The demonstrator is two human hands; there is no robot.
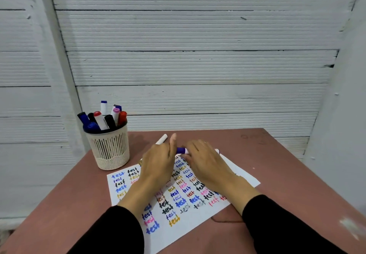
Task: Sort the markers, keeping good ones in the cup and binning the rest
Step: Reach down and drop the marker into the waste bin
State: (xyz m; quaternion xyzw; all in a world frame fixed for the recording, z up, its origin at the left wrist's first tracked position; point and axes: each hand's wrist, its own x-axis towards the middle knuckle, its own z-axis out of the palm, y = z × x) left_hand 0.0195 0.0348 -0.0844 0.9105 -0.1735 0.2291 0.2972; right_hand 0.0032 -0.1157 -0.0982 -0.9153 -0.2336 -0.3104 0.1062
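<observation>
A cream mesh plastic cup (109,150) stands upright near the table's far left corner, packed with capped markers (103,118); a white-barrelled purple marker (181,150) hovers over the paper's far edge.

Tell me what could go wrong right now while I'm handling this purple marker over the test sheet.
The purple-capped white marker, held between left hand and right hand, could stain the white test sheet or your fingers if uncapped. The crowded beige mesh cup sits near the brown table's edge and could tip.
</observation>
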